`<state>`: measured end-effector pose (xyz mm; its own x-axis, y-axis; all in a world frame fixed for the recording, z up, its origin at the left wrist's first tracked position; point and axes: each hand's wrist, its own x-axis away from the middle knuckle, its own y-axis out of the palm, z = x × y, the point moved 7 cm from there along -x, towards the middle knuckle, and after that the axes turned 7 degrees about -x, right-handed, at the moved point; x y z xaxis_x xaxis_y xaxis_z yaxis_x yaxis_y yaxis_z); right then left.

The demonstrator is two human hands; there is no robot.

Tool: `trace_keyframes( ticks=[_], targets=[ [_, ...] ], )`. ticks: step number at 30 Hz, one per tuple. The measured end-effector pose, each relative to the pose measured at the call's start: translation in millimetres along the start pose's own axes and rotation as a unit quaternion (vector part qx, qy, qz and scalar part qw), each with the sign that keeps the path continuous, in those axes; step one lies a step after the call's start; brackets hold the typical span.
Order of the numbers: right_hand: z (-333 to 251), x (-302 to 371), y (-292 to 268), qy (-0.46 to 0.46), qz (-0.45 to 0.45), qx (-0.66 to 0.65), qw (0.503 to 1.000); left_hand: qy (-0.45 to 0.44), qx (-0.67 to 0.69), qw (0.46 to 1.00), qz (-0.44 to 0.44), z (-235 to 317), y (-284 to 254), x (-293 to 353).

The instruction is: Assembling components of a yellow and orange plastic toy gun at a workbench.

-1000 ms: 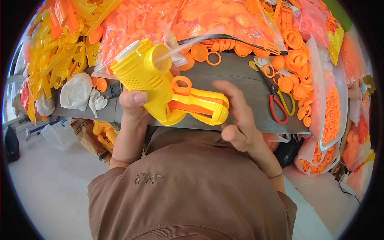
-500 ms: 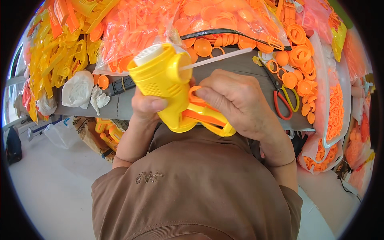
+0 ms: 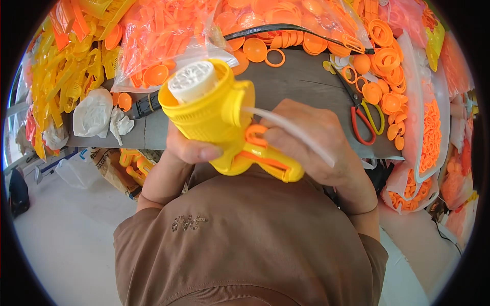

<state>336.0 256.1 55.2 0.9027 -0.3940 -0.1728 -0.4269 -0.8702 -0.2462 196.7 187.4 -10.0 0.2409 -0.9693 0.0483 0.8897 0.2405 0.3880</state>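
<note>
A yellow plastic toy body (image 3: 206, 122) with a handle is tilted in front of my chest. My left hand (image 3: 189, 145) is closed round its lower left side, thumb in front. In its open top sits a white round insert (image 3: 193, 81). A clear thin tube (image 3: 291, 128) sticks out of the side opening and passes in front of my right hand. My right hand (image 3: 311, 143) is closed, with thumb and fingertips on an orange ring-shaped part (image 3: 254, 134) beside the handle. Some of its fingers are hidden behind the tube and knuckles.
Bags of orange parts (image 3: 168, 41) and a heap of yellow parts (image 3: 76, 71) cover the far table. To the right lie scissors (image 3: 363, 120), orange caps and rings (image 3: 388, 76) and a clear bin (image 3: 429, 137). Crumpled white plastic (image 3: 94, 115) lies at left.
The toy body has tipped so its open top shows more. The tube has swung from pointing up right to bending down right. Both hands keep hold and have shifted slightly.
</note>
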Motion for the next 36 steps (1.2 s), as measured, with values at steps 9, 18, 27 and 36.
trace_keyframes(
  ticks=[9,18,27,36],
  targets=[
    [24.0,39.4,1.2,-0.033,0.028,0.024,0.999,0.134,0.042,0.986,-0.094,29.9,0.7,-5.5],
    [9.7,28.4,5.9,-0.204,0.116,0.004,0.972,0.202,0.092,0.968,-0.114,32.0,8.3,-13.7],
    [-7.2,28.6,-9.6,-0.304,0.182,0.141,0.924,0.195,0.164,0.955,-0.153,19.0,18.1,-14.4],
    [-6.9,30.5,-2.1,-0.29,0.185,0.122,0.931,0.176,0.199,0.944,-0.195,15.3,14.3,-15.8]
  ],
)
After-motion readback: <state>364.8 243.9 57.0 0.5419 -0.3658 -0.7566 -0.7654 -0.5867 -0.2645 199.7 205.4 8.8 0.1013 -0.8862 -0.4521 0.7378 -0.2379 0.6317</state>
